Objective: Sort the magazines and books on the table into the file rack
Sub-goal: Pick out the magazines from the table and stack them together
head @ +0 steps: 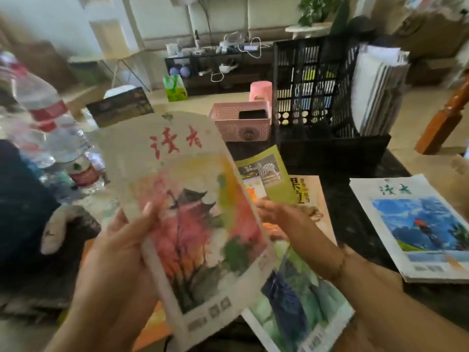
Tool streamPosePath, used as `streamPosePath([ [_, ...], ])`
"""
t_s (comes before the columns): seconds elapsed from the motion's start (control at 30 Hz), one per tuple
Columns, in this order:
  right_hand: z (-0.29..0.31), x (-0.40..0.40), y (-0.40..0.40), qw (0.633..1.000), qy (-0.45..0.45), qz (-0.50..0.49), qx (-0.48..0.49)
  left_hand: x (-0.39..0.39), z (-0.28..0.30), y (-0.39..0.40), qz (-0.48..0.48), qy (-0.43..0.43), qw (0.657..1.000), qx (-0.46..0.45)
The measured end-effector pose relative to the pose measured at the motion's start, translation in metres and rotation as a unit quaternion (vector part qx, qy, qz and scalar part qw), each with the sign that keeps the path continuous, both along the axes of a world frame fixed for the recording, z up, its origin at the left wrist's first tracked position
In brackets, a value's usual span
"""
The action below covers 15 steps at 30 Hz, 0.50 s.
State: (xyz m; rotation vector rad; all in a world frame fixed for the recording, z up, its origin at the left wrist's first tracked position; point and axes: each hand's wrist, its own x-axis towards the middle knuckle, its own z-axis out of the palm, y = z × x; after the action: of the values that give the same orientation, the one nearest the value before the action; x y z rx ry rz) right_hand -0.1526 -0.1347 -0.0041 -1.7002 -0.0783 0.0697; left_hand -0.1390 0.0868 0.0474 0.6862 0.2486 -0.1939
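Held nearest the camera: one magazine (193, 212), pale cover with red characters and a pink tree painting, raised above the desk (355, 224) and tilted, its top pointing away from the person.

Left hand (127, 240): gripped the magazine's lower left edge, thumb curled over the cover, fingers behind it.

Right hand (284, 214): fingers straight and relaxed, holding nothing, just beside the magazine's right edge; whether it touched that edge could not be told.

Green-and-blue magazine (299, 295): flat on the desk, under the right forearm, partly covered by the held copy.

Tan book (314, 196) and green booklet (269, 171) with a zebra picture: flat on the desk beyond the right hand, the booklet overlapping the book.

Magazine stack (416, 224), top cover blue landscape: on the desk, well to the right of both hands.

File rack (317, 97): black, upright at the far side of the desk, well apart from the hands; white papers (375, 92) standing in its right compartment.

Pink basket (241, 120): just left of the rack.

Plastic bottles (43, 113): far left, blurred.
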Motion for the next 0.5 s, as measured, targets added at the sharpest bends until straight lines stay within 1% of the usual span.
streamPosePath([
  [0.03,0.011,-0.004,-0.003,0.994,0.046,0.035,0.089,-0.002,0.004,-0.007,0.006,-0.101,0.991,0.092],
  [0.07,0.017,-0.006,-0.011,0.987,0.068,0.041,0.14,-0.001,0.006,-0.022,-0.016,-0.099,0.989,0.105],
  [0.1,0.021,-0.008,-0.025,0.988,0.064,0.02,0.137,0.0,0.008,-0.042,-0.054,-0.105,0.985,0.126],
  [0.13,0.021,-0.009,-0.045,0.994,0.046,-0.03,0.095,0.003,0.006,-0.066,-0.055,-0.092,0.982,0.154],
  [0.17,0.02,-0.011,-0.069,0.995,0.024,-0.089,0.039,0.006,0.0,-0.087,-0.07,-0.102,0.974,0.188],
  [0.2,0.015,-0.014,-0.097,0.99,0.008,-0.143,-0.014,0.012,-0.011,-0.107,-0.078,-0.119,0.96,0.24],
  [0.23,0.011,-0.022,-0.127,0.981,0.003,-0.185,-0.057,0.014,-0.024,-0.13,-0.11,-0.14,0.941,0.288],
  [0.27,0.006,-0.032,-0.157,0.971,0.011,-0.219,-0.093,0.013,-0.032,-0.154,-0.142,-0.153,0.917,0.34],
  [0.3,0.0,-0.043,-0.184,0.963,0.019,-0.244,-0.113,0.008,-0.038,-0.18,-0.186,-0.18,0.892,0.37],
  [0.37,-0.016,-0.067,-0.236,0.946,0.027,-0.285,-0.152,0.0,-0.057,-0.23,-0.266,-0.215,0.846,0.409],
  [0.4,-0.024,-0.077,-0.258,0.935,0.029,-0.307,-0.175,-0.004,-0.063,-0.253,-0.297,-0.219,0.828,0.422],
  [0.43,-0.033,-0.085,-0.277,0.923,0.033,-0.329,-0.195,-0.007,-0.068,-0.274,-0.317,-0.23,0.804,0.447],
  [0.5,-0.044,-0.098,-0.304,0.903,0.055,-0.356,-0.235,-0.013,-0.076,-0.308,-0.332,-0.259,0.744,0.518],
])
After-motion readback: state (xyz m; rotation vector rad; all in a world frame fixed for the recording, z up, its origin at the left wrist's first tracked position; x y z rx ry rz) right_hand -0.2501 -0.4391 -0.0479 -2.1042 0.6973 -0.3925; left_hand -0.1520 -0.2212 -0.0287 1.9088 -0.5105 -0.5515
